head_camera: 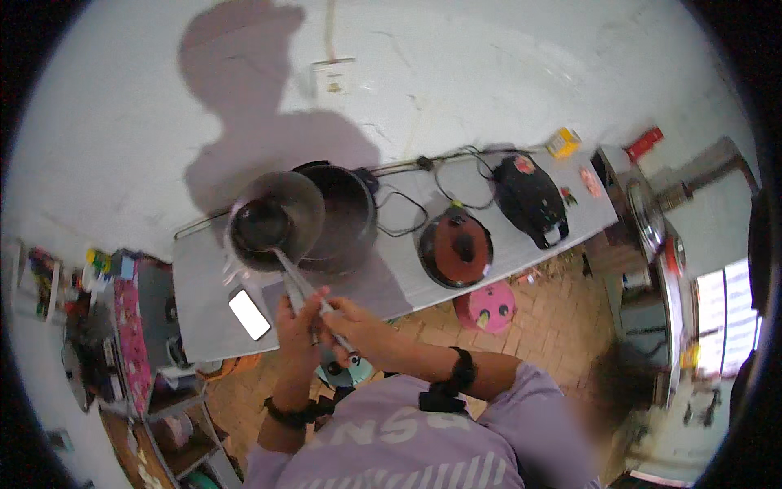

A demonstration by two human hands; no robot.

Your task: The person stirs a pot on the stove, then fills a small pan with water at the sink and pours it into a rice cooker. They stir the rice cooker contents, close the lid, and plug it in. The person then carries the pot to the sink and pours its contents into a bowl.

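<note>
My left hand point(297, 327) grips the handle of a round, deep metal pan point(308, 214), whose outline is blurred. In my right hand point(360, 327) is the long metal handle of a ladle point(305, 282). The ladle's dark round bowl point(261, 225) lies within the pan's outline; whether it touches the pan I cannot tell. Just right of the pan and partly behind it stands a larger dark pot point(348, 214) on the grey table point(397, 275). A phone with a bright white screen point(249, 315) lies on the table left of my hands.
A reddish-brown pot lid with a dark rim point(449, 257), a black electric appliance point(528, 192) and black cables point(406, 232) occupy the table's right. A yellow box point(563, 142) is by the wall. Pink point(495, 305) and teal point(360, 370) stools stand below. Shelves point(183, 440) flank the left.
</note>
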